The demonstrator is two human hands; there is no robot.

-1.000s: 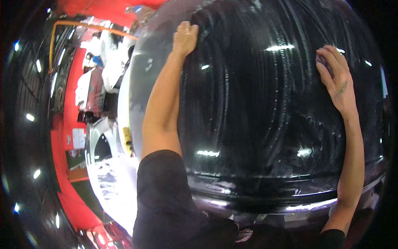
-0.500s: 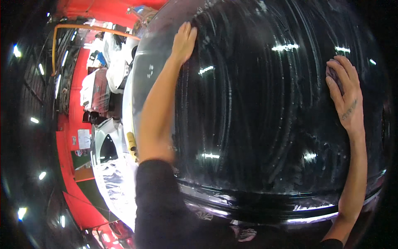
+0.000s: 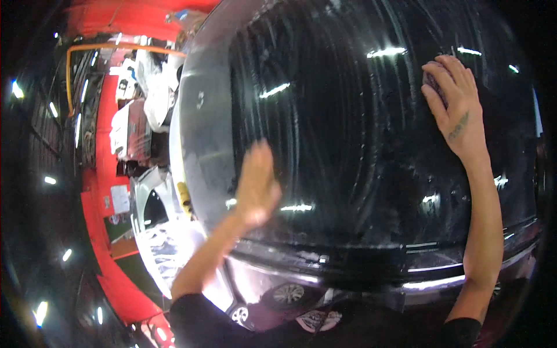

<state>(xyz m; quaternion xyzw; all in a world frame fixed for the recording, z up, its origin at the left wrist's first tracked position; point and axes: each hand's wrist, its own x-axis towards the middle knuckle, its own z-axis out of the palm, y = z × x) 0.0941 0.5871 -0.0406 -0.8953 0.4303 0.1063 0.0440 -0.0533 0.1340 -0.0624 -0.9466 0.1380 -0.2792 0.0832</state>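
Observation:
A large, glossy black car panel (image 3: 325, 168) fills the middle of the view, marked with long whitish streaks and small pale droplets. Toward its left side my left hand (image 3: 258, 182) lies over the surface with its fingers stretched forward; motion blurs it, and I see nothing in it. On the far right part of the panel, my right hand (image 3: 458, 107) curves around a dark purple pad (image 3: 432, 80), pressing it against the surface. The fingers cover most of that pad, so its exact kind is hidden.
Along the panel's left edge stands a yellow tube-like piece (image 3: 185, 199). Beyond it are a silver car body part (image 3: 152, 188), plastic-wrapped parts (image 3: 156, 98), an orange frame (image 3: 125, 47) and a red wall (image 3: 96, 211). A car wheel (image 3: 289, 294) shows below the near edge.
My left hand has swept back toward me from the panel's far left part. My right hand, with the purple pad, has shifted somewhat left and farther away. The view has shifted slightly too.

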